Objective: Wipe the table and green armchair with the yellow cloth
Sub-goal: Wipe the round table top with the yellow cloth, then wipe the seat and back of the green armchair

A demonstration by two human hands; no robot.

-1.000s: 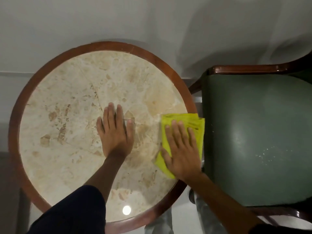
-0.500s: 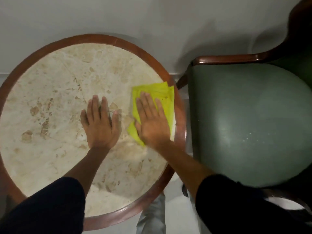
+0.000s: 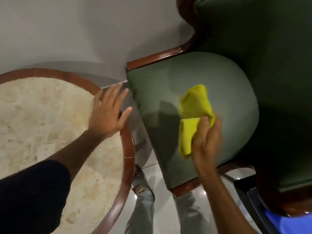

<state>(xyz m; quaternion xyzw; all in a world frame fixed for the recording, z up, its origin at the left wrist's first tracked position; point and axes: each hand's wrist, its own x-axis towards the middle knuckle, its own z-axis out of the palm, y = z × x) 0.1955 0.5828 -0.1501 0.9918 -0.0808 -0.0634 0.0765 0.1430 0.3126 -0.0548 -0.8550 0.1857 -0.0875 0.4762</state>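
Right hand (image 3: 205,141) is now gripping the folded yellow cloth (image 3: 194,115) over the green armchair (image 3: 168,85) seat, having left the table (image 3: 128,149); left hand (image 3: 108,112) is resting flat, fingers spread, on its rim. Judging by that, table wiping is finishing and chair wiping is beginning.

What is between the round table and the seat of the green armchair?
Only a bare strip of floor separates table and armchair seat, in the head view.
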